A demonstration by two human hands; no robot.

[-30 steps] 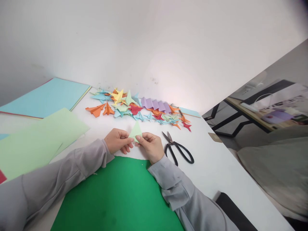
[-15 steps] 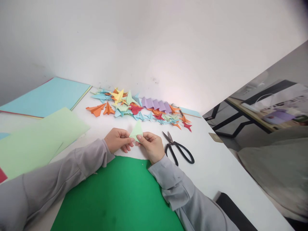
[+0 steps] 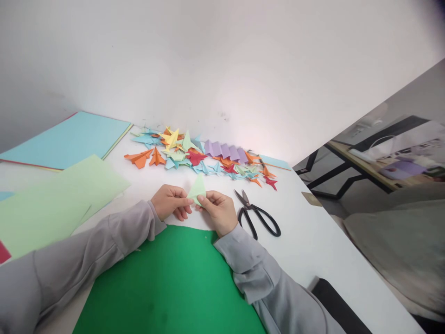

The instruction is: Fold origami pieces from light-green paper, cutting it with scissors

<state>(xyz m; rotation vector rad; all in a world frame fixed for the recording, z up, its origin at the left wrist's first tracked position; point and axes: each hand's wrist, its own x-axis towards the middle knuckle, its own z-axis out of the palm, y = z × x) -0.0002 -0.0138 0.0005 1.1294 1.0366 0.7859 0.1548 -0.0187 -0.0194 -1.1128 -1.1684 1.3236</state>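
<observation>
A small piece of light green paper (image 3: pixel 197 188), folded to a point at the top, is held between both hands above the white table. My left hand (image 3: pixel 172 202) pinches its lower left corner between thumb and fingers. On the other side, my right hand (image 3: pixel 219 209) grips the lower right corner, thumb in front. Just below the hands lies a large green sheet (image 3: pixel 167 283). Black-handled scissors (image 3: pixel 255 213) rest to the right of my right hand, blades slightly apart.
Folded paper pieces in many colours (image 3: pixel 194 157) lie along the wall, with a pleated purple paper (image 3: pixel 225 151) among them. Light green sheets (image 3: pixel 62 199) and a stack topped with blue paper (image 3: pixel 73 139) are at left. A black object (image 3: pixel 339 304) sits near the right edge.
Almost nothing differs. Both hands keep their pinch on the light green paper, with only a very slight shift of the left fingers.
</observation>
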